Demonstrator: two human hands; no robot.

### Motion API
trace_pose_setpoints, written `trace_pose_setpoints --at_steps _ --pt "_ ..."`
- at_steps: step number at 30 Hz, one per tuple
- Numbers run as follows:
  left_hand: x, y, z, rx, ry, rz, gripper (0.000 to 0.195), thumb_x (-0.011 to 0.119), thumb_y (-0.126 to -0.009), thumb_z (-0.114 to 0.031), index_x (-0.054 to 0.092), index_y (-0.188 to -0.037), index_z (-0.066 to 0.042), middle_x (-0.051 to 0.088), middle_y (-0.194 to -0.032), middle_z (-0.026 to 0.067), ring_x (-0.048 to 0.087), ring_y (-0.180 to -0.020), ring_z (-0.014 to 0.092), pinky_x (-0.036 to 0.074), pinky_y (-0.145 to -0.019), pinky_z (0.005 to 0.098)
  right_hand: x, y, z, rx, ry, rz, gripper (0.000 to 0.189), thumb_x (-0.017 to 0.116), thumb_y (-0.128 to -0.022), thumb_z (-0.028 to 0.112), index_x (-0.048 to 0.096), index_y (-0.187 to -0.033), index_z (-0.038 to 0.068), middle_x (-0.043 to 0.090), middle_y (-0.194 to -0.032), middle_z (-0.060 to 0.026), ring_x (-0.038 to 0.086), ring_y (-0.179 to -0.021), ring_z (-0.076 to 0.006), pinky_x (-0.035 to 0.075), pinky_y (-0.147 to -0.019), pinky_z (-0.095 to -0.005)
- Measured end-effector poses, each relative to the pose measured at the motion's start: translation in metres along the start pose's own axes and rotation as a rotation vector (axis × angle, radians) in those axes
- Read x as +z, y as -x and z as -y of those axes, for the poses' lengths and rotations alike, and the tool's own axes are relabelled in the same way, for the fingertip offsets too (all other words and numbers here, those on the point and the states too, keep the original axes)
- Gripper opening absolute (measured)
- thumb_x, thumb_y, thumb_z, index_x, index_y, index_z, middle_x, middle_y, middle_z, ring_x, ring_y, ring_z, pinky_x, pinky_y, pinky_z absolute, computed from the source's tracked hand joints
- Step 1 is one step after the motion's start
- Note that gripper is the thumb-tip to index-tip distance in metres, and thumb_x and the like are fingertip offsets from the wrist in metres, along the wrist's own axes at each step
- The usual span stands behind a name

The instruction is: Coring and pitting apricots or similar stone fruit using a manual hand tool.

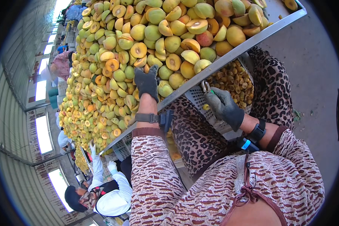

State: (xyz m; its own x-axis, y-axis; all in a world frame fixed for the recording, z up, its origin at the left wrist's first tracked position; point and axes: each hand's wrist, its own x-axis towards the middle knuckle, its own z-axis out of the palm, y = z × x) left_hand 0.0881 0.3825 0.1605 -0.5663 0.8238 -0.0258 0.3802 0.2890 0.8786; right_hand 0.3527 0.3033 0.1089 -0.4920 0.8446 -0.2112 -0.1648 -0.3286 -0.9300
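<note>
A heap of halved yellow-green peaches [173, 62] covers the metal-rimmed table, many with the pit still in the cut face. My left hand [147, 83], in a dark grey glove, reaches into the heap near the rim. Its fingertips are among the fruit, and whether they grip a piece is hidden. My right hand [224, 106], also gloved, is closed around a pitting tool with a bit of green at its handle. The tool's curved metal loop [205, 86] points up beside the table's metal rim [196, 82]. No fruit is on the loop.
Below the rim, between my knees, a plastic crate [199, 103] holds many brown pits [234, 82]. A co-worker in white sleeves [113, 195] works farther along the same table. Another person in a pink top [62, 66] stands across the heap. Concrete floor [313, 70] lies at the right.
</note>
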Motion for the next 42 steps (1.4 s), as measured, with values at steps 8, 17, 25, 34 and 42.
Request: trace_pose_setpoints --at_steps 8,17,25,34,42 --pt "-0.029 0.098 -0.045 -0.057 0.438 0.236 0.034 0.056 -0.101 -0.021 0.061 -0.125 0.002 0.066 -0.104 0.0064 0.062 -0.081 0.015 0.052 -0.067 0.0258 0.009 0.011 0.022 -0.145 0.081 0.1 0.023 0.06 -0.101 0.019 0.064 -0.097 -0.003 0.064 -0.08 -0.0225 0.062 -0.069 -0.0283 0.048 -0.067 -0.0412" --pt "0.007 0.18 -0.043 0.237 0.33 0.139 0.041 0.048 -0.108 -0.027 0.053 -0.133 0.005 0.058 -0.134 0.0183 0.059 -0.122 0.026 0.05 -0.105 0.0399 0.029 0.005 0.018 -0.287 0.101 0.072 0.026 0.06 -0.1 0.022 0.064 -0.096 -0.003 0.065 -0.084 -0.026 0.064 -0.074 -0.0388 0.048 -0.068 -0.0444" --pt "0.011 0.177 -0.026 0.521 -0.163 0.118 0.034 0.047 -0.107 -0.021 0.055 -0.129 0.005 0.061 -0.127 0.0177 0.063 -0.115 0.028 0.053 -0.101 0.0413 0.027 0.005 0.025 -0.238 0.081 0.115 0.028 0.058 -0.101 0.024 0.065 -0.101 -0.003 0.066 -0.087 -0.0268 0.065 -0.078 -0.0402 0.05 -0.074 -0.0448" --pt "0.033 0.177 -0.033 -0.121 0.78 0.095 0.036 0.038 -0.11 -0.028 0.059 -0.116 0.002 0.063 -0.113 0.0164 0.066 -0.106 0.031 0.058 -0.094 0.0441 0.018 0.013 0.024 -0.238 0.147 0.239 0.031 0.054 -0.103 0.026 0.062 -0.117 -0.001 0.068 -0.097 -0.027 0.068 -0.091 -0.0412 0.052 -0.079 -0.0459" --pt "0.03 0.178 -0.054 0.037 0.64 0.095 0.039 0.044 -0.108 -0.033 0.062 -0.103 0.002 0.068 -0.096 0.0141 0.069 -0.089 0.027 0.058 -0.083 0.0372 0.02 0.007 0.006 -0.428 0.148 0.349 0.033 0.052 -0.105 0.027 0.062 -0.122 0.001 0.07 -0.103 -0.0243 0.069 -0.094 -0.0348 0.054 -0.079 -0.0415"
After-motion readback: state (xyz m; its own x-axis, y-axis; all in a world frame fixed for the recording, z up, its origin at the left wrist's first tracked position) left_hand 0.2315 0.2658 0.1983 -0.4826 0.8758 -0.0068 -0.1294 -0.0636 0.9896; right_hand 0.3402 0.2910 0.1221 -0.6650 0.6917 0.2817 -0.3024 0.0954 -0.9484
